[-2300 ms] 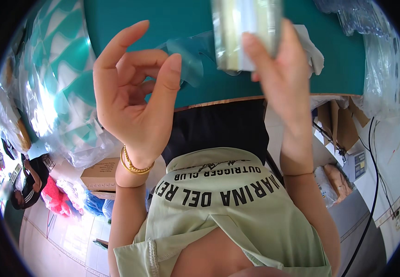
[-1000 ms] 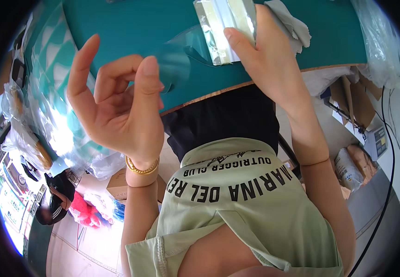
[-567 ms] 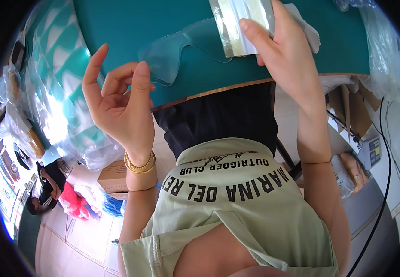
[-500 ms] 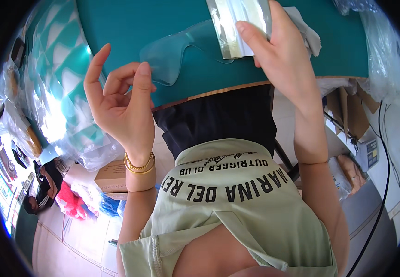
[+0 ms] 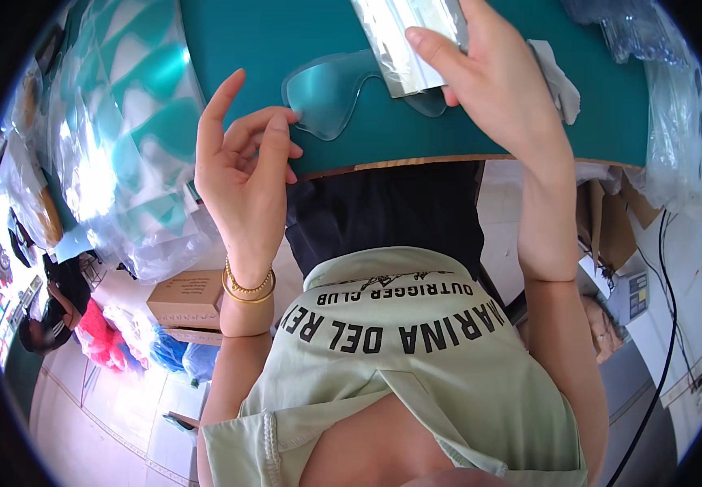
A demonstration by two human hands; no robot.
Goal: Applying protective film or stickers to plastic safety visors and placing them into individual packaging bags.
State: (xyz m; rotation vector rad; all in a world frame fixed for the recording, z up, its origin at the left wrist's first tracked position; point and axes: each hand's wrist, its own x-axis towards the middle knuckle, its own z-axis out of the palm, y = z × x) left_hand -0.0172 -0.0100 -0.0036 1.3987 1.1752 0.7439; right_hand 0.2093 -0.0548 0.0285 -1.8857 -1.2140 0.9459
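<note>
My left hand [image 5: 245,174] pinches the left end of a clear plastic goggle-shaped lens [image 5: 318,93] between thumb and fingers; one finger points up, free of it. The lens is held over the green table. In my right hand [image 5: 501,89] is a flat, shiny silver packet [image 5: 403,49], its thumb lying across the front. The packet hides the middle of the lens, and I cannot tell whether the two touch. A crumpled white tissue [image 5: 560,85] lies just beyond the right wrist.
Sheets of clear film with lens shapes [image 5: 136,105] cover the left of the green table [image 5: 245,40]. Clear plastic bags [image 5: 687,122] hang at the right edge. Cardboard boxes [image 5: 184,300] stand on the floor at left, and a black cable [image 5: 671,325] runs at right.
The view has shifted, so the table's things appear further right. My left hand and the lens have moved right, and the lens is less tilted. The packet stays in my right hand.
</note>
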